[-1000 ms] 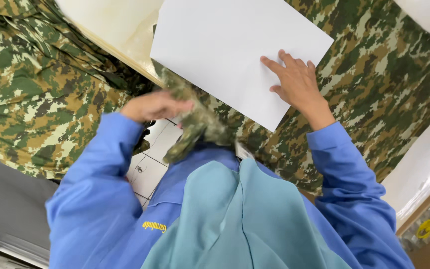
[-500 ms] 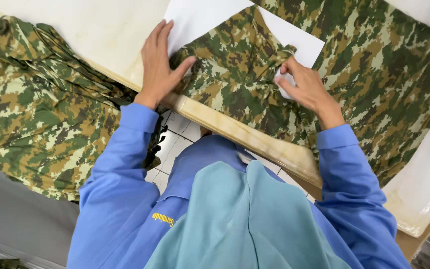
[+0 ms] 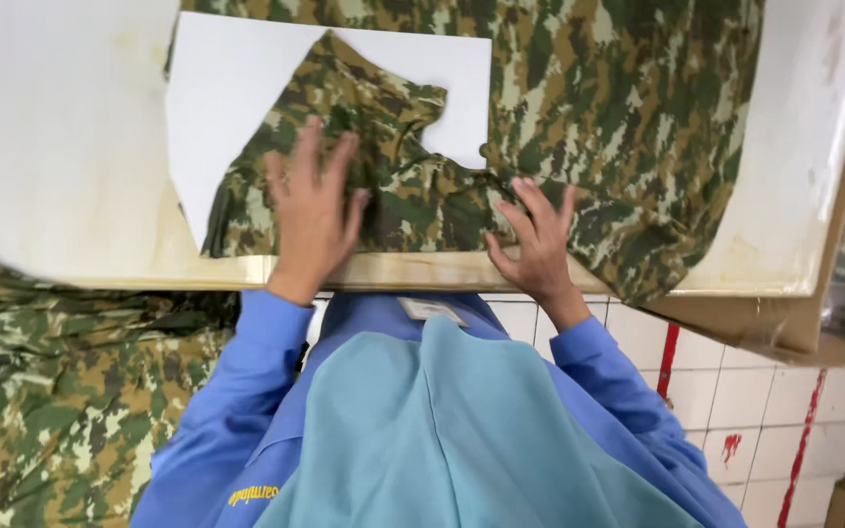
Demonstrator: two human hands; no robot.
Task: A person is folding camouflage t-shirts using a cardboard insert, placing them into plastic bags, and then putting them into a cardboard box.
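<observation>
On the white table (image 3: pixel 70 147), both spread hands, left hand (image 3: pixel 313 210) and right hand (image 3: pixel 537 240), press camouflage garment (image 3: pixel 579 108) over white card (image 3: pixel 217 98).

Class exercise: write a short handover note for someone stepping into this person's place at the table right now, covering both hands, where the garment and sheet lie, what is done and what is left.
Left hand: flat, fingers spread, pressing the camouflage garment.
Right hand: fingertips on the cloth near the table edge.
White sheet: lies on the garment, a folded flap covering part of it.
Done: one flap folded over the sheet.
Left: the garment's right part is still spread out and overhangs the edge.
</observation>
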